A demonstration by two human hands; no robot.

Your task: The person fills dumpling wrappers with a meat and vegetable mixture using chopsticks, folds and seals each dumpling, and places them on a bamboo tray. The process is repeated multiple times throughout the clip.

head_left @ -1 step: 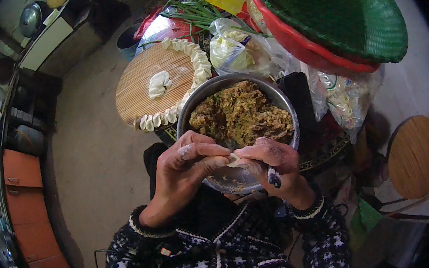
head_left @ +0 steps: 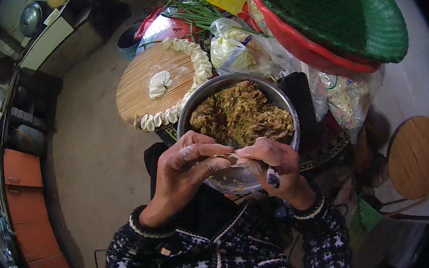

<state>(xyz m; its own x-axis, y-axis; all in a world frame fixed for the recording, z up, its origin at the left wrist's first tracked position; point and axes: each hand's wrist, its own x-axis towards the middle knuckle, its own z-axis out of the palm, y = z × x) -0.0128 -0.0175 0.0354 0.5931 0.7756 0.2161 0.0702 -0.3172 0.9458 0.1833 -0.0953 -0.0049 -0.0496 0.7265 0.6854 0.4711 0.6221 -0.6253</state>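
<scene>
- left hand (head_left: 190, 158) and right hand (head_left: 275, 162) both pinching a small dough piece (head_left: 231, 159) above the metal bowl's (head_left: 233, 181) near side, prob so spills land inside
- handle (head_left: 273, 177) tucked in the right hand, guessing that frees the fingertips
- folded dumplings (head_left: 201, 66) edge the round board (head_left: 138, 80), leaving middle room for wrappers (head_left: 160, 84)
</scene>
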